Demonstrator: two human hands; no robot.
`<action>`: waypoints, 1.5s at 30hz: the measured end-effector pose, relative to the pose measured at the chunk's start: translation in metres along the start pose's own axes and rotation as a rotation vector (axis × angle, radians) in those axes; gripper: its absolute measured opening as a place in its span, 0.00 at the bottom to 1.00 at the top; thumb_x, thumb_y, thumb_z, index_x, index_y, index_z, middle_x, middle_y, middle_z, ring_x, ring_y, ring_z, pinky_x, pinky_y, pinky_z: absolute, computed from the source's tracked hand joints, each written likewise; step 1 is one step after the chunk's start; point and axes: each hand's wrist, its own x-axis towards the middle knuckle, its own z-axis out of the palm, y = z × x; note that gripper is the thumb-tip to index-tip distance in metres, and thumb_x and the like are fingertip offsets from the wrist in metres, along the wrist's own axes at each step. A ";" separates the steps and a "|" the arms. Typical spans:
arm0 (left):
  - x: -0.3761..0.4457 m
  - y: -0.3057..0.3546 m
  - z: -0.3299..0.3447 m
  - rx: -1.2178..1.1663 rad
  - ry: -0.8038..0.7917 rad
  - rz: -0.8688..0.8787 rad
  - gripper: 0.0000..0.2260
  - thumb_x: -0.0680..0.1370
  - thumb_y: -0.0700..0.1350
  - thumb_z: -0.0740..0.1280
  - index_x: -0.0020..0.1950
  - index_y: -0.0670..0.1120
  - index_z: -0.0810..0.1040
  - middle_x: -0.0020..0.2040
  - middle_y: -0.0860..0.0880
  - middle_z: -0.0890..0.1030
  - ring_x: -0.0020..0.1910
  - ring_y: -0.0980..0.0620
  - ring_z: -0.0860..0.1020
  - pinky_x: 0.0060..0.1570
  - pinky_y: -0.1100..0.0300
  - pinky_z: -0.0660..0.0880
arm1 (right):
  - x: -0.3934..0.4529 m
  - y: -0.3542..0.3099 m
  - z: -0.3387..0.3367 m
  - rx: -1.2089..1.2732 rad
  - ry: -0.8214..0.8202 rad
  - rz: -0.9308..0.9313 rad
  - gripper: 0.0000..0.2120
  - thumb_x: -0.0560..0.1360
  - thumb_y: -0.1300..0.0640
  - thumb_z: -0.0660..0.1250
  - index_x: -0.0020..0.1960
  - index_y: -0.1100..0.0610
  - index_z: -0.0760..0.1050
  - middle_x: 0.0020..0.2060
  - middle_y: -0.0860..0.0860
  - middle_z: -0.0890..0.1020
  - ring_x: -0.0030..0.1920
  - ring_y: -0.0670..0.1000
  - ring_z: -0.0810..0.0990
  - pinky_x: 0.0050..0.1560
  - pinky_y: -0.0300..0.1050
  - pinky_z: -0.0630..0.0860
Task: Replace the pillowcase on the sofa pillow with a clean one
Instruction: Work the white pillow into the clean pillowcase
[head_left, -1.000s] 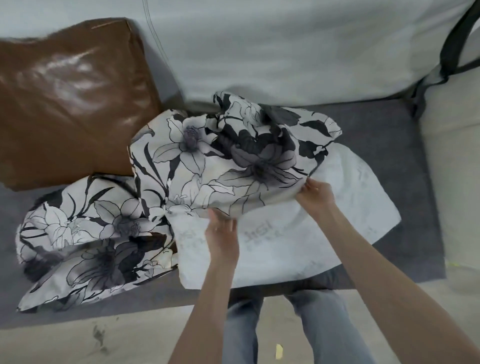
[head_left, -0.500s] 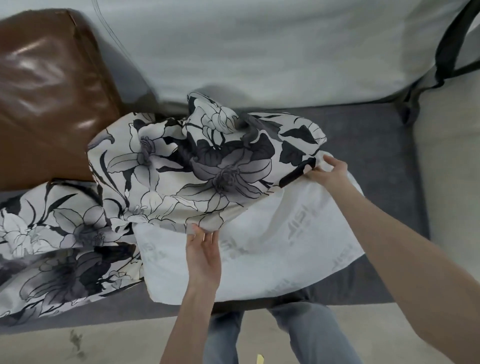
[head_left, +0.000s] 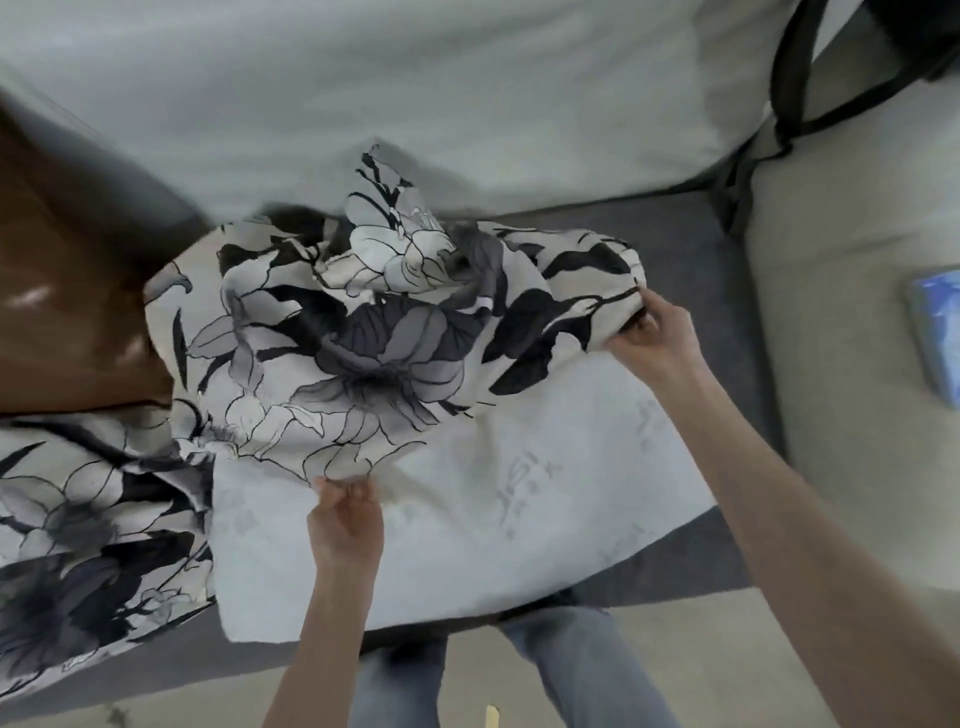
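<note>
Item: white pillow insert (head_left: 467, 530), lying on the grey sofa seat (head_left: 691, 249), its near end overhanging the seat's front edge above the person's knees. Long axis ran roughly from the front-left of the seat toward the back-right; the bare end pointed to the front edge, the far end was buried in fabric toward the backrest.

Item: floral pillowcase (head_left: 363, 332), black-and-grey flowers on white, bunched over the far half of the insert. Its open hem crossed the insert about midway, running roughly from left hand to right hand.

Left hand (head_left: 345, 519): closed in a pinch on the hem at the near side, knuckles resting on the bare insert.

Right hand (head_left: 654, 338): closed on the hem's right corner, at the insert's right edge, fingers curled into the cloth. Whether it also gripped the insert beneath could not be told.

Relation governing the next move: the uncovered length lay on the near side of both grips, toward the seat's front edge, so the hem would likely have to travel along the long axis toward the person. The left hand stood nearer that bare end.

Also present: second floral case (head_left: 78, 530), heaped at the seat's left end; brown leather cushion (head_left: 67, 312) against the backrest, left; blue-covered flat object (head_left: 935, 332) on the beige cushion, right.

Judged about half done.
</note>
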 end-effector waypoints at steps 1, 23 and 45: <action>-0.003 -0.002 0.005 -0.040 -0.035 -0.009 0.11 0.72 0.34 0.59 0.39 0.50 0.73 0.32 0.54 0.75 0.38 0.55 0.73 0.49 0.62 0.72 | -0.006 0.003 -0.010 -0.022 -0.029 -0.031 0.12 0.76 0.60 0.64 0.55 0.62 0.81 0.59 0.57 0.81 0.59 0.57 0.80 0.64 0.55 0.72; -0.061 -0.154 0.089 0.388 -0.405 -0.294 0.13 0.76 0.33 0.59 0.41 0.45 0.79 0.41 0.49 0.83 0.49 0.48 0.80 0.58 0.55 0.75 | -0.060 0.023 -0.101 0.191 0.089 0.033 0.08 0.79 0.61 0.61 0.54 0.58 0.77 0.45 0.51 0.84 0.51 0.50 0.82 0.57 0.44 0.78; 0.044 0.061 0.011 0.974 0.112 0.211 0.11 0.71 0.28 0.65 0.35 0.43 0.75 0.33 0.47 0.75 0.32 0.52 0.71 0.30 0.68 0.71 | -0.065 0.240 -0.003 -2.179 -0.551 -1.182 0.27 0.57 0.67 0.67 0.56 0.58 0.71 0.52 0.56 0.72 0.50 0.58 0.72 0.50 0.52 0.73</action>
